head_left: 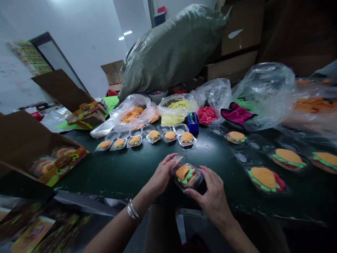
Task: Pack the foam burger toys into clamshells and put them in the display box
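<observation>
My left hand and my right hand both grip a clear plastic clamshell case near the front edge of the dark table. Inside the case lies a toy burger with an orange bun, green lettuce and a red layer. The left fingers pinch the case's raised lid at its upper left. The right fingers curl round its lower right side. A silver bracelet sits on my left wrist.
A row of packed burger cases lines the table's middle, with a blue tape dispenser behind. More burgers lie at the right. Plastic bags of coloured pieces stand at the back. An open cardboard box sits left.
</observation>
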A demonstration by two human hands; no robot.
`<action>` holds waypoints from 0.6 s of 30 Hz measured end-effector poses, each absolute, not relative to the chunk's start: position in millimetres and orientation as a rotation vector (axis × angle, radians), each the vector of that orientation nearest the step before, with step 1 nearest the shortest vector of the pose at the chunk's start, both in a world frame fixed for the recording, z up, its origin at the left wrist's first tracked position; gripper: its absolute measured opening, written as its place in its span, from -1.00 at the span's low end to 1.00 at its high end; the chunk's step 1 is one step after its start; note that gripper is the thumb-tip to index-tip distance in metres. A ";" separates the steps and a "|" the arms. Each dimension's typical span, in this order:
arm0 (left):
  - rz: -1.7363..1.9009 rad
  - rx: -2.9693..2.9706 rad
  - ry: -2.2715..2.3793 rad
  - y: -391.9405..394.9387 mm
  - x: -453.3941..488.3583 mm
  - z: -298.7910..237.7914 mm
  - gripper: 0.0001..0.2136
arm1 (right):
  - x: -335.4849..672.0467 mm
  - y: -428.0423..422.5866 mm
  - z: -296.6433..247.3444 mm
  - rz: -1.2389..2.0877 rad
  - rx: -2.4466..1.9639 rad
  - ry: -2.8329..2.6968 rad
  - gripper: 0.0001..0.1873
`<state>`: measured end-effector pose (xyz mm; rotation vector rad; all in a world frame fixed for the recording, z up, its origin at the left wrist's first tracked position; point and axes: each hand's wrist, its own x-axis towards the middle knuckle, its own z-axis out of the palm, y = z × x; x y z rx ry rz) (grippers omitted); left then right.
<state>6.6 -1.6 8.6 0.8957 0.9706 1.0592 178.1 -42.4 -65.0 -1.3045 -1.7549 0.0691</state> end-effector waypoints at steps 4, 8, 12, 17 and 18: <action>1.016 1.029 0.973 -7.0 6.9 5.8 -0.58 | 168.8 -40.9 -50.1 0.090 -1.215 -1.752 -0.37; 0.941 1.170 0.955 -10.8 5.7 9.0 -0.55 | 164.3 -39.6 -45.1 0.133 -1.196 -1.722 -0.37; 0.873 1.275 0.980 -11.4 4.2 12.9 -0.38 | 168.1 -40.5 -47.5 0.194 -1.185 -1.728 -0.34; 0.822 1.323 1.033 -11.5 6.1 16.3 -0.27 | 175.2 -41.8 -48.2 0.232 -1.141 -1.758 -0.32; 0.814 1.328 1.042 -11.8 7.2 17.2 -0.26 | 176.3 -42.0 -48.2 0.240 -1.136 -1.767 -0.31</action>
